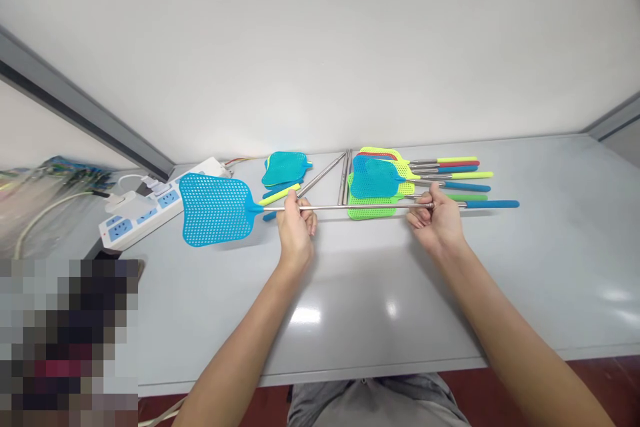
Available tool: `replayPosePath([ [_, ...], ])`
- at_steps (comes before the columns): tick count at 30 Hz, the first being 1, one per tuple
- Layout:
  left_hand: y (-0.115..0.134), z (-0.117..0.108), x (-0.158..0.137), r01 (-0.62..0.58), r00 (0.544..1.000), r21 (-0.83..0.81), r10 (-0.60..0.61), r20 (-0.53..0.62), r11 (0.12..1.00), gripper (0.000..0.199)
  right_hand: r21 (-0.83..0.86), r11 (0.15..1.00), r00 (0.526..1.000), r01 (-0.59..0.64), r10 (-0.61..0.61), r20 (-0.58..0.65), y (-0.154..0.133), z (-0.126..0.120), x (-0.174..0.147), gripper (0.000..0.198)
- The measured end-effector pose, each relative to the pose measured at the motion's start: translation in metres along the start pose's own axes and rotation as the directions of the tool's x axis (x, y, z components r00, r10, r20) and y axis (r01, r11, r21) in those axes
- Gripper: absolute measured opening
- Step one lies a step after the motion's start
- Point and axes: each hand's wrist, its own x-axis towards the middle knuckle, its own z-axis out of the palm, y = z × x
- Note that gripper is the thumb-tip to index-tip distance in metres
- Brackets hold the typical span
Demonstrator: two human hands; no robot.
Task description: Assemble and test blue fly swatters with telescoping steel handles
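Note:
Both hands hold one blue fly swatter [217, 210] level above the table, its metal rod drawn out long between them. My left hand [296, 227] is closed on the rod close to the blue mesh head. Farther right, my right hand [436, 219] pinches the rod just short of the blue grip [493, 204]. Behind the right hand lies a pile of assembled fly swatters [379, 177] in blue, yellow, green and red, grips pointing right. Loose swatter heads [285, 169] are stacked beyond my left hand, beside a yellow grip [280, 195] partly hidden by that hand.
Loose metal rods [345, 177] lie between the two piles. At the left stands a white power strip [163, 203] with plugs and cables. Plastic bags [60, 207] are heaped past it. A white wall [320, 47] closes off the table's [370, 320] back edge.

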Motion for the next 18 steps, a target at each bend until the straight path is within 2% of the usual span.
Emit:
replayPosePath([
  [7, 0.005, -0.001, 0.002, -0.006, 0.998, 0.053, 0.009, -0.063, 0.999, 0.041, -0.025, 0.999, 1.0, 0.024, -0.024, 0.014, -0.002, -0.003, 0.004, 0.04],
  [13, 0.007, -0.006, 0.002, -0.148, 0.984, 0.051, 0.152, -0.09, 0.988, 0.044, -0.045, 0.998, 0.997, -0.047, 0.05, 0.054, 0.008, 0.001, -0.001, 0.036],
  [18, 0.009, -0.001, -0.004, -0.136, 0.991, 0.018, 0.136, -0.021, 0.991, 0.043, 0.027, 0.999, 0.994, -0.044, 0.041, 0.104, 0.008, 0.003, -0.008, 0.032],
])
